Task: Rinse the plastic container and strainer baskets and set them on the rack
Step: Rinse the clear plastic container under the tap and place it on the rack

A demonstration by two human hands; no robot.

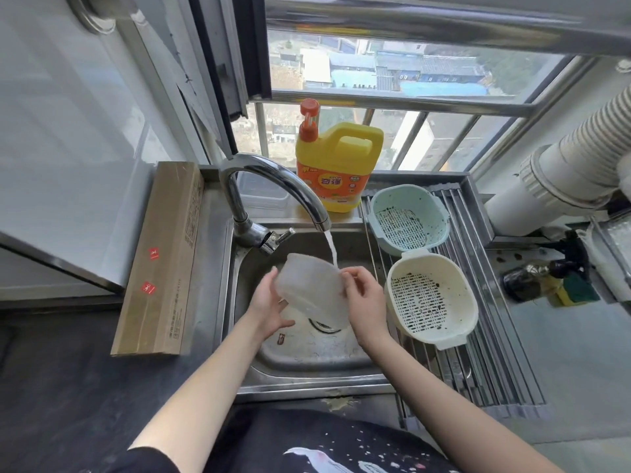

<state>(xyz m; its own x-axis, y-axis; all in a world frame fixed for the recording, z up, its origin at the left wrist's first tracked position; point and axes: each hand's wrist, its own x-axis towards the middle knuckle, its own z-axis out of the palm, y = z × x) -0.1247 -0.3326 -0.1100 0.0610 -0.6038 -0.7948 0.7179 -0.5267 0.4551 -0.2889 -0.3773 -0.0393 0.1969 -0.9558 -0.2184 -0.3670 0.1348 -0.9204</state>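
I see a translucent, frosted plastic container with rounded corners held over the steel sink, tilted so its long axis runs from far left down to near right. I cannot tell for certain which face is turned toward me. A thin white stream of water falls from the curved, shiny faucet and meets the container at its far right edge.

My left hand cups the container from the left and underneath, palm up, fingers spread along its near-left side, the thumb up at its far-left edge. My right hand grips the right rim, the fingers curled over the edge and the wrist bent inward. Both forearms reach in from the near side, bare.

To the right of the sink, a roll-up rack of slim metal bars carries two oval perforated strainer baskets. The pale blue basket sits at the far end, the cream basket just nearer, their rims touching or nearly so. Both stand open side up with dark specks on their slotted bottoms.

A yellow detergent jug with an orange pump stands on the ledge behind the sink. A long flat cardboard box lies to the left of the sink.
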